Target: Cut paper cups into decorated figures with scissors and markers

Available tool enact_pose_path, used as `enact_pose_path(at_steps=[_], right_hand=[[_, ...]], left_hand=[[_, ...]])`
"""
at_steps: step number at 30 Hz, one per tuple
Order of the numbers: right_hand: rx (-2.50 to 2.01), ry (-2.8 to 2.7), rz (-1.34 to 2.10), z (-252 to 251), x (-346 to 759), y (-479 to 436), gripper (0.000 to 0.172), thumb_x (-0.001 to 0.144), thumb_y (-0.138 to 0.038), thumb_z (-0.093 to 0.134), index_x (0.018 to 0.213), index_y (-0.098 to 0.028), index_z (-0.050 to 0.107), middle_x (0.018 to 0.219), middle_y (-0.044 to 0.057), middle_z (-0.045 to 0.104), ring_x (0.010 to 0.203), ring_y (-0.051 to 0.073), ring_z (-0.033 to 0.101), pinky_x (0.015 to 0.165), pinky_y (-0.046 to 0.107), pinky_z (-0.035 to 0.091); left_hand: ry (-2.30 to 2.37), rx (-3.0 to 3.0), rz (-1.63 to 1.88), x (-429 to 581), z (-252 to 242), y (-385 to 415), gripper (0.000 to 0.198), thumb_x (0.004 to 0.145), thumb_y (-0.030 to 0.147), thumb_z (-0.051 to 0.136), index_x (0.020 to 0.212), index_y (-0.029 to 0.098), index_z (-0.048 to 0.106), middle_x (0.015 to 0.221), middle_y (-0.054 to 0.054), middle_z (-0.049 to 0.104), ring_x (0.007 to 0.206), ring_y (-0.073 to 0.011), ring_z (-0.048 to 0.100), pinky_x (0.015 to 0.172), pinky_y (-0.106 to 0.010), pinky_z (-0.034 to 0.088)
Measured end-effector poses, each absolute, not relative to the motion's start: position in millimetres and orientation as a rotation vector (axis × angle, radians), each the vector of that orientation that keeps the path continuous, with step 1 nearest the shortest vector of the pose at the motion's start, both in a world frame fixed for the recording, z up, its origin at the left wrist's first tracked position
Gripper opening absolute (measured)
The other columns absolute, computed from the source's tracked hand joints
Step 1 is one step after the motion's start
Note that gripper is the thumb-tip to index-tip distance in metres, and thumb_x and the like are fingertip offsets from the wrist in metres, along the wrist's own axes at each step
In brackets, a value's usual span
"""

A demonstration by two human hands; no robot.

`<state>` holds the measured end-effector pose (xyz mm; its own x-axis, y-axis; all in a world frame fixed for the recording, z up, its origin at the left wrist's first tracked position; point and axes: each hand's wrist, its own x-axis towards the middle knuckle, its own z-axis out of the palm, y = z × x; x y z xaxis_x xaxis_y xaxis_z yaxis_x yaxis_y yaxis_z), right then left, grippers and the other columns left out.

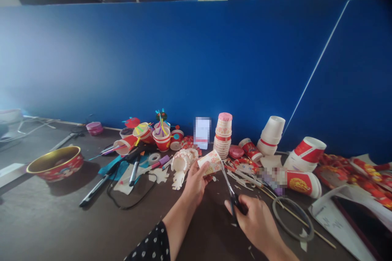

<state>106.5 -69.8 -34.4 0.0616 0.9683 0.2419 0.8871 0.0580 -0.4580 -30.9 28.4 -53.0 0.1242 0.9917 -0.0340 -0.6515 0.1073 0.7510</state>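
My left hand is closed around a white paper cup with a red print, tilted on its side above the table. In my right hand is a pair of scissors with black handles. Its blades reach up to the right-hand edge of the cup; I cannot tell how far apart they are. Behind the cup rises a stack of paper cups with a pink top. Left of my left hand lies a cut paper piece with frayed strips.
A red bowl with a gold inside stands at the left. Decorated paper cups, pens and a tape roll lie left of centre. Rightward are a grey ring, a wooden stick, red and white cups and a dark phone-like slab.
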Motion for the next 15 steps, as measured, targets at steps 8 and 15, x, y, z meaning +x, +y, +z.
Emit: enact_pose_path(at_steps=[8, 15], right_hand=[[-1.805, -1.826, 0.234, -38.6, 110.4, -68.8, 0.039, 0.078, -0.049, 0.044, 0.052, -0.020, 0.048, 0.048, 0.000, 0.057, 0.047, 0.013, 0.050, 0.045, 0.020, 0.029], [-1.814, -1.806, 0.206, -41.7, 112.5, -67.5, 0.040, 0.077, -0.050, 0.045, 0.051, -0.020, 0.047, 0.047, -0.001, 0.056, 0.046, 0.012, 0.050, 0.044, 0.020, 0.028]], left_hand=[[0.621, 0.677, 1.306, -28.3, -51.1, 25.3, 0.043, 0.059, 0.033, 0.071, 0.095, 0.019, 0.052, 0.085, -0.004, 0.062, 0.066, -0.0136, 0.058, 0.053, -0.023, 0.040], [0.638, 0.715, 1.306, -26.8, -51.8, 25.1, 0.042, 0.059, 0.032, 0.071, 0.094, 0.019, 0.050, 0.086, -0.003, 0.061, 0.069, -0.0148, 0.059, 0.054, -0.023, 0.041]])
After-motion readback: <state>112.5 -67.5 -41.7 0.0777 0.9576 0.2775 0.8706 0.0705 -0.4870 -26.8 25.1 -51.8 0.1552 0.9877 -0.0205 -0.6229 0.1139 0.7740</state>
